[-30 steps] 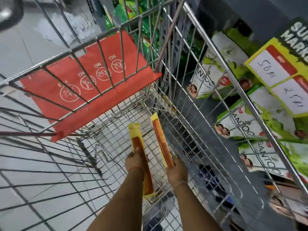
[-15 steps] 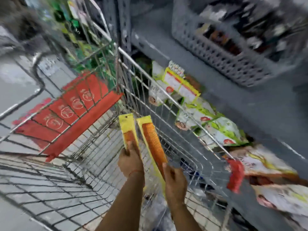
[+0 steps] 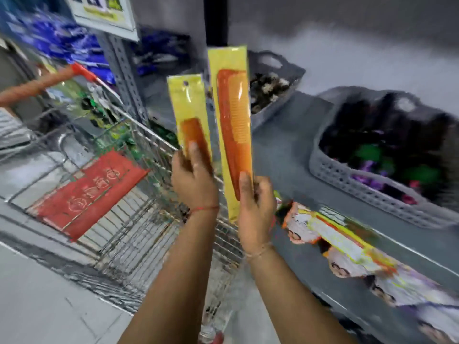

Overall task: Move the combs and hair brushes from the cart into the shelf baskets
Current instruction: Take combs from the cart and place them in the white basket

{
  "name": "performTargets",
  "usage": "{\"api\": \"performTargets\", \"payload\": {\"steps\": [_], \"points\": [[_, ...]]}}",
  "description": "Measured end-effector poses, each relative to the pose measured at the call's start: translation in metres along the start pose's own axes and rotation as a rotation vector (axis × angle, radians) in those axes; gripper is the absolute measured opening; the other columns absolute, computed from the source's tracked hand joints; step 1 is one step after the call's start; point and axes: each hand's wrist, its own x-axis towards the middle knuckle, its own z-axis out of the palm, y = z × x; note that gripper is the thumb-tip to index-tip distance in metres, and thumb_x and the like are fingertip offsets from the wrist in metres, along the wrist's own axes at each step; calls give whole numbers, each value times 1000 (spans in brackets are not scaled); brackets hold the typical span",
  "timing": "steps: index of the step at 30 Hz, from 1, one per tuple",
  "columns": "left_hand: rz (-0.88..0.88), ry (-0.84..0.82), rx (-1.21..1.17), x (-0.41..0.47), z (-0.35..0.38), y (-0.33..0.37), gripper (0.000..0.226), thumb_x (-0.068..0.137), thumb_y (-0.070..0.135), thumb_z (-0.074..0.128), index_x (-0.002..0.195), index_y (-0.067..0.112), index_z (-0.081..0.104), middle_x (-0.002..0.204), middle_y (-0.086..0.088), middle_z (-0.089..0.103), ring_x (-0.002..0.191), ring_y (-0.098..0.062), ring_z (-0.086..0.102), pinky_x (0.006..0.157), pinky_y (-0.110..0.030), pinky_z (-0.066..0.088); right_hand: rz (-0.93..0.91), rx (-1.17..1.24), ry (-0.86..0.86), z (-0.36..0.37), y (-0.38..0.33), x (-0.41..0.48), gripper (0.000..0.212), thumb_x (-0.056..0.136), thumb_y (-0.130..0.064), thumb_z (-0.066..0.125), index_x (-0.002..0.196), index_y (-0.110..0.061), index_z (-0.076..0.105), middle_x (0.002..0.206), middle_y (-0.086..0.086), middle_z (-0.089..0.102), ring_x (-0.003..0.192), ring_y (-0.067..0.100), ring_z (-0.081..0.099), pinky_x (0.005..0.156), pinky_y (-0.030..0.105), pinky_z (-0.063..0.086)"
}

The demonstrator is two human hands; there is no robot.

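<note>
My left hand [image 3: 192, 181] grips the lower end of a short orange comb in a yellow packet [image 3: 190, 112], held upright. Beside it, my right hand [image 3: 255, 207] holds a longer orange comb in a yellow packet [image 3: 232, 120], also upright. Both combs are raised above the wire cart [image 3: 139, 219], in front of the grey shelf [image 3: 280, 150]. Two grey perforated baskets stand on that shelf: a far basket [image 3: 275, 70] behind the long comb and a near basket [image 3: 347, 180] at the right holding dark, green and purple items.
The cart's red fold-down flap [image 3: 89, 192] lies at the left. Packaged goods with printed pictures [image 3: 347, 256] fill the lower shelf at the right. A perforated steel upright [image 3: 124, 73] and blue packets [image 3: 62, 43] are at the back left.
Both hands have lifted the combs up out of the cart to shelf height. My view has swung up and right, so the shelf baskets now show.
</note>
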Motion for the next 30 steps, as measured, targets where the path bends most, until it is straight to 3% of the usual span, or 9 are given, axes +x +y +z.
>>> {"api": "performTargets", "payload": {"steps": [2, 7, 11, 14, 16, 19, 21, 25, 30], "points": [[31, -135, 2, -27, 22, 30, 43, 84, 46, 47, 70, 7, 58, 85, -27, 67, 80, -30, 62, 71, -33, 47, -55, 43, 30, -32, -31, 12, 30, 90, -13, 55, 65, -27, 45, 61, -8, 41, 54, -6, 39, 56, 10, 36], [-15, -624, 72, -105, 108, 96, 35, 91, 28, 50, 79, -3, 62, 108, -37, 63, 104, -43, 60, 85, -43, 48, -124, 4, 210, -136, -92, 51, 18, 87, -25, 53, 69, -28, 49, 65, -4, 44, 62, 4, 38, 60, 23, 35], [-76, -957, 128, -165, 173, 123, 24, 93, 16, 50, 82, 0, 64, 113, -30, 64, 109, -36, 60, 95, -40, 46, -80, -48, 500, -225, -121, 76, 34, 92, -23, 53, 59, -25, 46, 59, -2, 45, 59, 6, 40, 62, 28, 34], [-167, -1247, 182, -217, 212, 129, 35, 93, 4, 45, 63, 23, 45, 89, -14, 57, 95, -21, 52, 90, -36, 49, 6, -180, 678, -291, -134, 89, 43, 94, -36, 46, 54, -20, 44, 66, 5, 53, 70, 17, 47, 69, 31, 34], [-208, -1399, 169, -260, 232, 121, 32, 89, -8, 44, 70, 16, 54, 79, -13, 57, 88, -23, 55, 77, -33, 50, 70, -278, 734, -331, -140, 94, 42, 95, -38, 40, 65, -13, 55, 82, 20, 60, 83, 26, 55, 73, 32, 34], [-118, -1425, 282, -314, 252, 106, 27, 83, -8, 53, 108, -8, 63, 113, -31, 64, 106, -37, 62, 92, -42, 51, 194, -468, 787, -375, -141, 98, 43, 96, -36, 36, 104, 0, 59, 113, 26, 64, 106, 38, 58, 81, 36, 40], [-46, -1350, 385, -331, 255, 98, 33, 85, 2, 58, 116, -4, 63, 123, -25, 64, 114, -35, 60, 97, -39, 48, 276, -595, 776, -396, -140, 96, 42, 96, -32, 36, 117, 0, 53, 118, 26, 62, 110, 40, 57, 86, 39, 44], [82, -1281, 608, -349, 260, 79, 31, 89, 14, 57, 116, 1, 64, 126, -18, 64, 118, -31, 59, 98, -35, 46, 395, -758, 703, -424, -133, 96, 37, 92, -9, 40, 127, 2, 48, 120, 28, 61, 111, 40, 58, 91, 41, 45], [182, -1276, 751, -363, 272, 68, 37, 94, 12, 48, 129, 1, 54, 138, -19, 54, 128, -31, 51, 108, -36, 39, 487, -783, 681, -430, -116, 98, 36, 86, -6, 46, 121, 2, 54, 118, 22, 65, 109, 35, 61, 89, 37, 49]]}}
